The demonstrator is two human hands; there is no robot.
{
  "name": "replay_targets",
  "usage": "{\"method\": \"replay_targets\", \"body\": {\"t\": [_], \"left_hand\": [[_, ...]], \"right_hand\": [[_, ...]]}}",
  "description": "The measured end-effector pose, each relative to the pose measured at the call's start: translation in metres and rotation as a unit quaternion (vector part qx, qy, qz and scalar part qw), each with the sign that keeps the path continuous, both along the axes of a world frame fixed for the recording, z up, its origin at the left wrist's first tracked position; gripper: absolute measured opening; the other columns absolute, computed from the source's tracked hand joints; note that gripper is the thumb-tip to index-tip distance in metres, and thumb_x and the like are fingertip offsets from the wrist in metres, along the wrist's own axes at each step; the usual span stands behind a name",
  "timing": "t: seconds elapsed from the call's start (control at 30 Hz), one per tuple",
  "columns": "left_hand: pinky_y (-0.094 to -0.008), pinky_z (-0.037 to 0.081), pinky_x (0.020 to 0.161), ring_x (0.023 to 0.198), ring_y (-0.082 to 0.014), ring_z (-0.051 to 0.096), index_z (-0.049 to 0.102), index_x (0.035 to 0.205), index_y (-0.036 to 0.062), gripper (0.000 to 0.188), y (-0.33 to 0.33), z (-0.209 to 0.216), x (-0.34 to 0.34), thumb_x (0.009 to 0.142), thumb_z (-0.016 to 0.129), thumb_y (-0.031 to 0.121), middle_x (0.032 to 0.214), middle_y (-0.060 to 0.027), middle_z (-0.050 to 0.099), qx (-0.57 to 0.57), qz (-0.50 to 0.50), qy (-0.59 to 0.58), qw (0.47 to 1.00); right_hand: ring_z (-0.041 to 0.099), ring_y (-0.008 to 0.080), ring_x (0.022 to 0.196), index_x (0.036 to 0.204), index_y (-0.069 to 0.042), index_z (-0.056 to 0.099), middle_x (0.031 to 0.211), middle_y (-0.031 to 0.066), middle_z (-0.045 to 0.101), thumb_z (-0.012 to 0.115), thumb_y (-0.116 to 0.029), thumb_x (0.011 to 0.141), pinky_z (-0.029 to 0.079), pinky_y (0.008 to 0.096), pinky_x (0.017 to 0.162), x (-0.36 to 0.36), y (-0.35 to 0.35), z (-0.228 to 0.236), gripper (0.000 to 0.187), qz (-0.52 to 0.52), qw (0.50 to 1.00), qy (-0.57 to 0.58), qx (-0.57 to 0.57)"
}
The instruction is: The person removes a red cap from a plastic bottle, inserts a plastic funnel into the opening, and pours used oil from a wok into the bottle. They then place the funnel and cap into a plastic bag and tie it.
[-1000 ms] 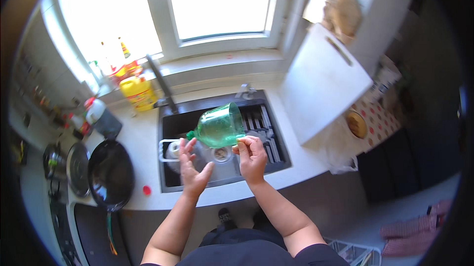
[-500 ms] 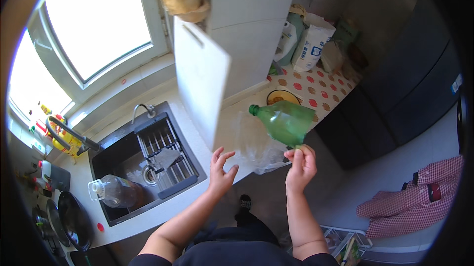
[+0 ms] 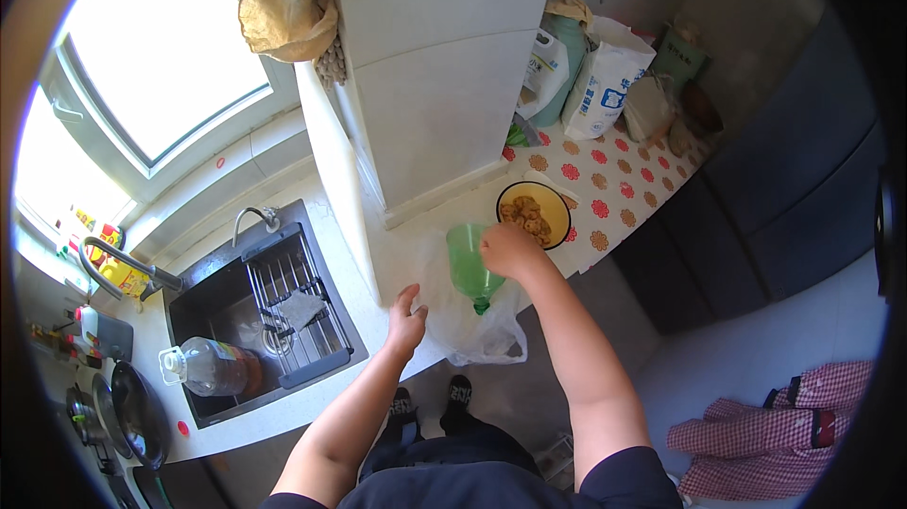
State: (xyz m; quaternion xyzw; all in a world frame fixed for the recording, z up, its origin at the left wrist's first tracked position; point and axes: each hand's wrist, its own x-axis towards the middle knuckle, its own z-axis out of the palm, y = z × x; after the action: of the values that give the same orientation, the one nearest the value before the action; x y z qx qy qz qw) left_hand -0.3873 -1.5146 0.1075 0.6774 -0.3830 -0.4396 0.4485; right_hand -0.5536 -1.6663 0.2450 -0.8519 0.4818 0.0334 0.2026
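My right hand [image 3: 511, 251] grips a green plastic bottle top [image 3: 469, 268] by its wide end, with the neck and green cap pointing down. The bottle top hangs over a crumpled clear plastic bag [image 3: 499, 337], which lies at the counter's edge and droops over it. My left hand [image 3: 406, 324] is left of the bag, fingers apart and holding nothing. Just beyond my right hand stands a yellow bowl [image 3: 561, 212] with a dark rim, holding brown lumpy pieces of food.
At left, a dark sink [image 3: 215, 287] has a drying rack [image 3: 300, 306] across it and a large clear jug [image 3: 213, 365] in it. A white board [image 3: 333, 164] leans against the pillar [image 3: 439, 112]. A white sack [image 3: 605, 84] stands on the flowered tablecloth [image 3: 605, 183]. Pans [image 3: 142, 415] sit far left.
My right hand has moved left and away from me over the counter, turning the bottle top from sideways to neck down. My left hand has shifted slightly nearer to me.
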Motion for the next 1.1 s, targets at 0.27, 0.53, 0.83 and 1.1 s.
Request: {"method": "replay_targets", "body": {"t": [0.27,0.53,0.83,1.1], "left_hand": [[-0.0355,0.032,0.103,0.128,-0.0255,0.036,0.041,0.133,0.0021,0.051,0.001,0.006,-0.010,0.084,0.055,0.005,0.137,-0.0136,0.042,-0.030,0.020,0.047,0.998],[-0.0335,0.039,0.094,0.116,-0.0243,0.048,0.048,0.128,0.0001,0.047,-0.020,-0.002,0.005,0.083,0.057,0.008,0.129,-0.0140,0.051,0.019,0.013,0.027,0.999],[-0.0298,0.048,0.072,0.084,-0.0184,0.059,0.051,0.122,-0.0031,0.043,-0.007,0.021,-0.002,0.082,0.061,0.012,0.110,-0.0156,0.059,0.088,0.118,0.056,0.987],[-0.0330,0.044,0.081,0.087,-0.0218,0.057,0.051,0.118,0.0032,0.040,0.012,-0.009,0.016,0.090,0.054,0.032,0.111,-0.0107,0.058,0.087,0.190,0.400,0.892]], "right_hand": [[0.062,0.0391,0.082,0.080,-0.001,0.066,0.088,0.0198,0.065,0.053,-0.006,0.071,0.051,0.0438,0.074,0.043,-0.003,-0.061,0.017,-0.010,1.000,-0.008,0.018],[0.060,0.0370,0.087,0.086,-0.004,0.064,0.101,0.0179,0.058,0.054,-0.002,0.075,0.049,0.0438,0.079,0.009,0.051,-0.038,0.016,-0.040,0.989,-0.132,-0.047],[0.059,0.0339,0.077,0.079,-0.003,0.061,0.083,0.0142,0.058,0.057,-0.003,0.078,0.048,0.0411,0.069,-0.054,0.066,0.011,0.004,-0.156,0.903,-0.299,-0.265],[0.057,0.0228,0.068,0.079,0.000,0.060,0.079,0.0082,0.057,0.060,0.002,0.076,0.046,0.0297,0.061,-0.072,0.100,0.050,0.004,-0.099,0.888,-0.397,-0.210]]}}
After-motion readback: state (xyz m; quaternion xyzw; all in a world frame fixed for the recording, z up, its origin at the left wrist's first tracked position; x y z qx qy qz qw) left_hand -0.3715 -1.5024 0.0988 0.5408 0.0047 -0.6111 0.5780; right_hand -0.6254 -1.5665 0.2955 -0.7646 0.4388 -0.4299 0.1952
